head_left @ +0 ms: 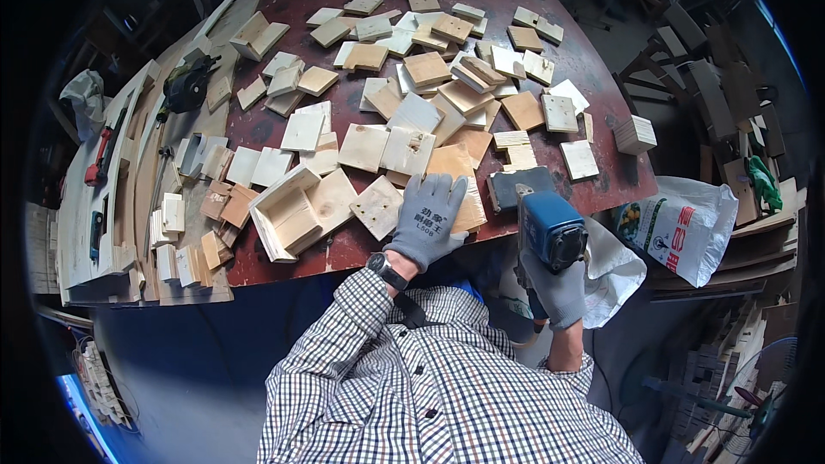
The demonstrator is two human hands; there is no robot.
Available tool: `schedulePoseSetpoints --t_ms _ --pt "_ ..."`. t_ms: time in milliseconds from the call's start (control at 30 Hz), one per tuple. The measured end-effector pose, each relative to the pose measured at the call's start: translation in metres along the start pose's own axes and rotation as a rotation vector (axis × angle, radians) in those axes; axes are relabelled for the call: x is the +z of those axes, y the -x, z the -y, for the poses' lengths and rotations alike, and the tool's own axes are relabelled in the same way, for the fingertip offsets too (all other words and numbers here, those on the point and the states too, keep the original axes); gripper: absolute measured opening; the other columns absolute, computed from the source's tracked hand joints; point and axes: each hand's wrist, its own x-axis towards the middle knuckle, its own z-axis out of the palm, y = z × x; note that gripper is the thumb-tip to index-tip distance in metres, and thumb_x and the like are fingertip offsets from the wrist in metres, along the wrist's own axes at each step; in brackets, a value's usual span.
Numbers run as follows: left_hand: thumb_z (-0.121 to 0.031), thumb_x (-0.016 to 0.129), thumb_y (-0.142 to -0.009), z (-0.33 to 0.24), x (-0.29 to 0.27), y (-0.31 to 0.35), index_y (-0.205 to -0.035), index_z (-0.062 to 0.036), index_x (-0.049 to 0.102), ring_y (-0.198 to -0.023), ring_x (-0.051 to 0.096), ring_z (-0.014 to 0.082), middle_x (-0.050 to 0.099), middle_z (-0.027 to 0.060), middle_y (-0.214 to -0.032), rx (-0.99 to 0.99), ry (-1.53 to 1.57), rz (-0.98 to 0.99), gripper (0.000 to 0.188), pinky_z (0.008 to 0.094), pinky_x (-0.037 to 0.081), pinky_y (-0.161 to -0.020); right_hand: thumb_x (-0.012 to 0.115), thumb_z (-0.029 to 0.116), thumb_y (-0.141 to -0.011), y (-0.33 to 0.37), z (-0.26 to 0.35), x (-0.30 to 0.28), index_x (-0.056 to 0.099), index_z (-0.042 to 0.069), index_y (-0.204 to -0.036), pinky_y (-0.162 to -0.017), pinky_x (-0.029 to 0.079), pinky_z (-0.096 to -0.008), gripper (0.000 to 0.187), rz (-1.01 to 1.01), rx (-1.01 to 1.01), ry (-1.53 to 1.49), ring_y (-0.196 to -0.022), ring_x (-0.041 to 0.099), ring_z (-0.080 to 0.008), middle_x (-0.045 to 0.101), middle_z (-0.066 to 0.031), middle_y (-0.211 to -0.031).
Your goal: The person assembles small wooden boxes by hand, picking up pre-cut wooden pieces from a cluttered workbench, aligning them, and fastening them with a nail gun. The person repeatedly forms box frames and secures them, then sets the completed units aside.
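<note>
My left hand, in a grey work glove, lies with its fingers stretched out at the table's near edge. Its fingertips reach an orange-toned wood block, and a pale square block is just left of it. My right hand, gloved too, is closed round the handle of a blue nail gun. The gun's dark front end rests over the table edge, beside a small stack of pale wood. A small open wooden box stands to the left of my left hand.
Many loose wood pieces cover the dark red table. On boards at the left lie a dark power tool and a red-handled tool. A white printed sack hangs by the right edge. Lumber is piled far right.
</note>
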Motion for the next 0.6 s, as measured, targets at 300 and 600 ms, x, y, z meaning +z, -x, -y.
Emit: schedulePoseSetpoints --t_ms 300,600 --pt "-0.056 0.084 -0.075 0.046 -0.022 0.058 -0.152 -0.002 0.043 -0.144 0.039 0.0426 0.045 0.0229 -0.151 -0.265 -0.21 -0.056 0.103 0.0534 0.031 -0.12 0.08 0.018 -0.088 0.01 0.0 -0.011 0.076 0.001 -0.108 -0.069 0.058 -0.0358 0.027 -0.07 0.102 -0.087 -0.075 0.074 -0.0182 0.078 -0.0086 -0.085" --pt "-0.047 0.087 -0.069 0.075 -0.022 0.053 -0.156 -0.0085 0.039 -0.117 0.055 0.0364 0.052 0.0161 -0.132 -0.375 -0.171 0.253 0.106 0.0508 0.048 -0.099 0.082 0.021 -0.087 -0.001 0.005 0.001 0.077 0.001 -0.109 -0.075 0.058 -0.037 0.03 0.002 0.058 -0.069 -0.082 0.077 -0.0218 0.079 -0.0113 -0.09"
